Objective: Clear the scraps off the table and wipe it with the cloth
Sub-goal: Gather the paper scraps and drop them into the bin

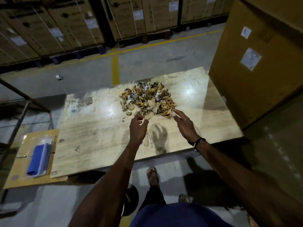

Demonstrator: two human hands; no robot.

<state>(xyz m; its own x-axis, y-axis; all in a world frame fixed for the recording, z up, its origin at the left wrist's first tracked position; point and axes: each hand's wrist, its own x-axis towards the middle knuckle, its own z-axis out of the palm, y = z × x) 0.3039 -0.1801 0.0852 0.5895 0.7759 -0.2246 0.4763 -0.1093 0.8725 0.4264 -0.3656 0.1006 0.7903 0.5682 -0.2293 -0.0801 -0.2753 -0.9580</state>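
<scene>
Hovering – both hands (161,124) loose, holding nothing | scraps (148,98) just beyond fingertips

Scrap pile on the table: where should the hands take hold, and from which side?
Cup the scrap pile at its left and right flanks, coming from the near edge, probably. It is loose, low and spread wide, and both the left hand and right hand hover open there.

Both hands out over the counter, closing on the scrap heap.

The pale, stained wooden counter (98,131) carries a heap of torn brown and white paper scraps (148,99) toward its far side. The left hand (138,127) hovers with fingers loosely curled at the heap's near edge; the right hand (184,122) stretches flat, fingertips at the scraps. A folded blue cloth (38,160) lies on cardboard, far left.
</scene>
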